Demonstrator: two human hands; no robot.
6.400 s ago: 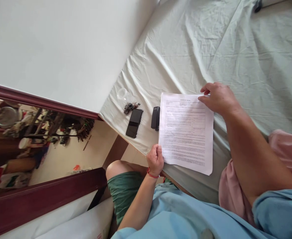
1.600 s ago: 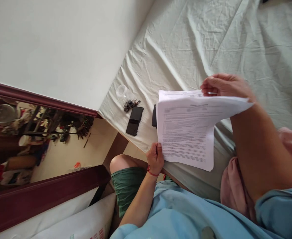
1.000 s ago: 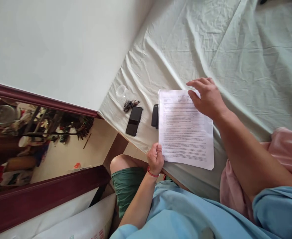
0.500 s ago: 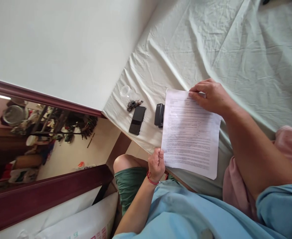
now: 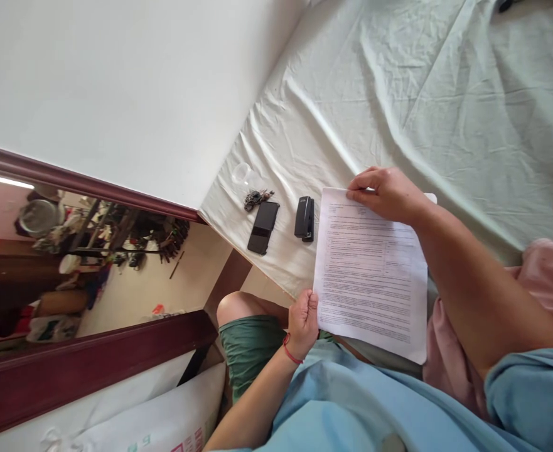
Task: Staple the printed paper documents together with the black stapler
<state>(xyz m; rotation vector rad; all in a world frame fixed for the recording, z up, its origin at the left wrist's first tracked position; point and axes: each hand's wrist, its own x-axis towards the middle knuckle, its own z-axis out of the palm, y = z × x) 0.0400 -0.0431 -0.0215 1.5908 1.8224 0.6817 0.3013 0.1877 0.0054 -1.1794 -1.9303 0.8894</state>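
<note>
A printed sheet of paper (image 5: 365, 276) is held over the near edge of the sheeted surface, its text side up; whether more sheets lie beneath it I cannot tell. My left hand (image 5: 303, 323), with a red string at the wrist, is closed on the paper's lower left edge. At the top edge, my right hand (image 5: 384, 193) pinches the paper between thumb and fingers, its forearm crossing the upper right corner. Just left of the paper, apart from it, lies a black stapler (image 5: 304, 218).
A dark phone (image 5: 263, 227), a small bunch of keys (image 5: 256, 199) and a clear plastic cup or lid (image 5: 241, 174) lie left of the stapler. The pale sheet (image 5: 427, 113) is wrinkled. A mirror (image 5: 135, 276) in a dark red frame stands at left. Pink cloth (image 5: 547, 282) lies at right.
Both hands have moved the paper slightly down and towards my body. The stapler, partly covered by the paper before, now shows whole.
</note>
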